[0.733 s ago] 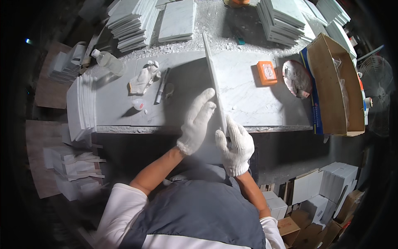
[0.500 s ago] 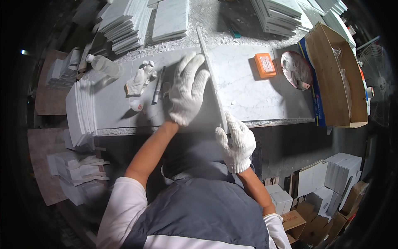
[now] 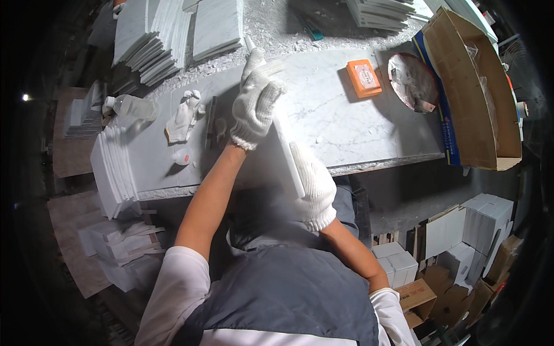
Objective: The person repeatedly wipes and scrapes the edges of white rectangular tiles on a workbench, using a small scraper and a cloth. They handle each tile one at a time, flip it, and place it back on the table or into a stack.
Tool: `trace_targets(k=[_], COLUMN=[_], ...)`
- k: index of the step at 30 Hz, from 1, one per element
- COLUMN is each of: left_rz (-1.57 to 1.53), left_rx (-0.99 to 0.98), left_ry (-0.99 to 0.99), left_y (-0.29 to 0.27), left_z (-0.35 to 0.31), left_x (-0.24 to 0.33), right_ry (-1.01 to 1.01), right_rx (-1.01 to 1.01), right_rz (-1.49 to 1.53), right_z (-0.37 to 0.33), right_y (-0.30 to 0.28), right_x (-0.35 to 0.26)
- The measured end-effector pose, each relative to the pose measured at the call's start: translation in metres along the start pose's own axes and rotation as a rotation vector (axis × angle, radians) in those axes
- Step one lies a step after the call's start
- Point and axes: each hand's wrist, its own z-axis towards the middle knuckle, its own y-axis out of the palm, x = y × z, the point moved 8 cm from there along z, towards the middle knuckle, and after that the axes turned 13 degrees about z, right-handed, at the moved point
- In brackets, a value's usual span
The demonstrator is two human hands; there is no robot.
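Note:
A white marble tile (image 3: 288,157) stands on edge across the front of the worktop, seen as a narrow strip slanting from far left to near right. My left hand (image 3: 254,106), in a white knitted glove, is closed over the far part of its upper edge with curled fingers. At the near end, my right hand (image 3: 315,187), gloved alike, grips the tile from the right; its fingertips are partly hidden behind it. Left of my left hand lie a dark marker-like stick (image 3: 212,115), a crumpled white glove (image 3: 184,117) and a small white round object (image 3: 181,157).
On the marble worktop (image 3: 358,135) sit an orange box (image 3: 364,78) and a round dish (image 3: 413,82), beside an open cardboard box (image 3: 476,92). A clear bottle (image 3: 131,108) and upright tiles (image 3: 114,170) are at left. Tile stacks (image 3: 218,29) and rubble lie at the back.
My left hand has gone from flat along the tile's left side to curled over its upper edge. The tile and my right hand have shifted left. The whole view has turned slightly.

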Motion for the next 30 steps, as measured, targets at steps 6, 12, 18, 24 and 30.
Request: trace_targets(k=[6,12,18,24,30], left_rz=[0.078,0.086,0.053,0.038,0.183], left_rx=[0.179,0.125,0.122,0.11,0.139], left_ry=[0.137,-0.001,-0.031,-0.076,0.097], left_y=[-0.017,-0.022,-0.019,-0.014,-0.007], left_z=[-0.024,-0.033,-0.032,-0.029,-0.019], left_x=[-0.015,-0.036,-0.04,-0.04,-0.008], right_ry=[-0.028,-0.03,-0.032,-0.046,-0.007], right_rx=[0.036,0.053,0.031,0.069,0.064], right_rz=[-0.093,-0.081,-0.059,-0.059,-0.009], right_z=[0.003,0.0,0.001,0.0,-0.007], right_y=[0.007,0.013,0.013,0.01,0.004], right_x=[-0.005,-0.005,-0.003,-0.002,0.011])
